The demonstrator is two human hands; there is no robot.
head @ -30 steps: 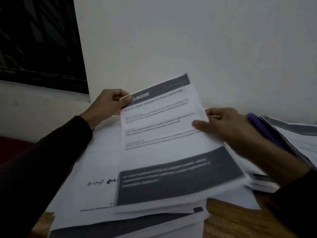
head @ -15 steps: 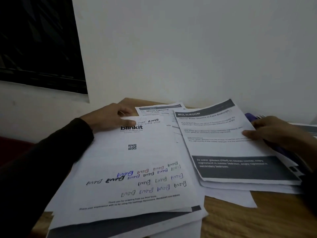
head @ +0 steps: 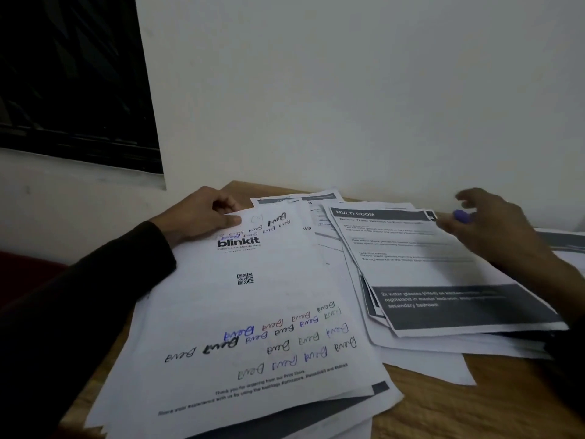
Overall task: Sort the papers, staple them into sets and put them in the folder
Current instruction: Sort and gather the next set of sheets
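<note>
Sorting stage, by the look of it: no stapled set and no stapler in view. Left hand at the far left corner of the scribbled sheet, thumb laid flat on top, fingers curled under the corner, so pinching that top page of the left pile. Long axis of the sheet running from that far corner down toward the near table edge, slightly slanted to the right; printed logo and handwriting face up. Right hand hovering blurred above the far right edge of the printed sheet with the dark header and dark lower band, fingers loosely spread, apparently touching no paper; exact contact hard to tell through the blur. Something small and purple just by the fingers, perhaps a pen or the edge of a folder; cannot tell which, nor whether held. Printed sheet lying on top of the right pile, just beside the scribbled sheet, long axis also running far to near, angled off to the right. Wooden table bare only at the near right. Key relation for the next move: scribbled sheet already in the left grip, directly under and nearer that hand, while the right pile sits across to the right, well within reach of the right hand. Likely lift from the far corner, peeling toward the body.
</note>
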